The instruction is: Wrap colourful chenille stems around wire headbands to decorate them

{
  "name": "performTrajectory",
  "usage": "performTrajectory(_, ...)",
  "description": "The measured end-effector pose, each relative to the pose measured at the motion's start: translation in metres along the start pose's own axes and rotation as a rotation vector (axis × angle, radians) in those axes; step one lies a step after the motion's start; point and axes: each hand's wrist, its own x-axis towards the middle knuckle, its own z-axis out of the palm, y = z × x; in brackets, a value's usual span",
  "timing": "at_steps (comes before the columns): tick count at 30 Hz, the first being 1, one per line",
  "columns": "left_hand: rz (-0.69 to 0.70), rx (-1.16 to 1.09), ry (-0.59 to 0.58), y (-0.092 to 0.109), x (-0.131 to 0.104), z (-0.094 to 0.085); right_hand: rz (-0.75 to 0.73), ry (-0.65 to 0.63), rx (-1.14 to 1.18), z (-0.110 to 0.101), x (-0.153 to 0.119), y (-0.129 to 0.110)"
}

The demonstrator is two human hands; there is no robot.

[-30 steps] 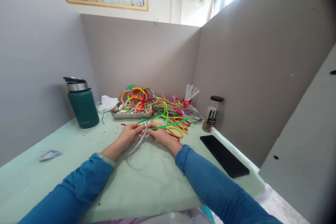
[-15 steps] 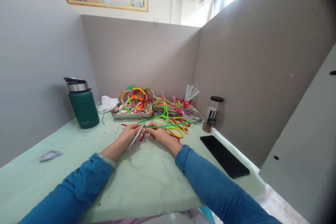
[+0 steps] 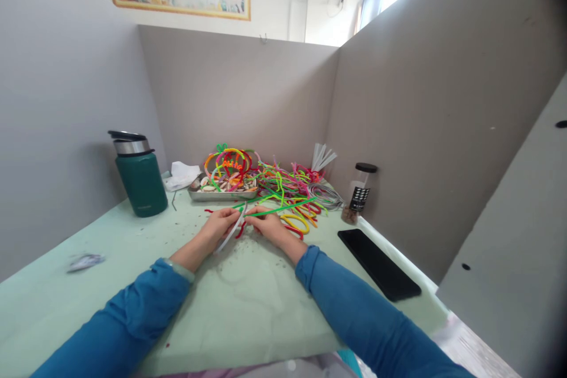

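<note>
My left hand [image 3: 220, 227] is closed on a white strip [image 3: 231, 233] that slants from lower left to upper right. Close beside it, my right hand [image 3: 266, 225] pinches a green pipe cleaner [image 3: 283, 209], whose long end points to the right. The green piece crosses the white strip between my fingertips. A short red pipe cleaner [image 3: 241, 230] hangs just below the fingertips; which hand holds it I cannot tell. Behind my hands lies a heap of coloured pipe cleaners [image 3: 287, 182].
A metal tray [image 3: 221, 195] of small pieces and coloured loops stands at the back. A green bottle [image 3: 142, 183] and white tissue [image 3: 183, 175] are left. To the right are a wire coil [image 3: 325, 195], a clear jar [image 3: 358, 195] and a black phone [image 3: 378, 264].
The long end of the green pipe cleaner has swung slightly upward and away. The white strip now looks a little bent. Both hands have stayed almost in place.
</note>
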Motion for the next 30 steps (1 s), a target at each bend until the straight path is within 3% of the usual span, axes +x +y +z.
performTrajectory(10, -0.020, 0.101, 0.006, 0.004, -0.005, 0.001, -0.029, 0.013, -0.023, 0.001, 0.004, 0.004)
performTrajectory(21, 0.003, 0.227, -0.093, -0.012, 0.008, -0.010, -0.052, 0.045, -0.100, 0.000, 0.004, 0.006)
performTrajectory(30, 0.003, 0.284, -0.115, -0.007, 0.002, -0.007, -0.060, 0.040, -0.082, 0.001, 0.007, 0.011)
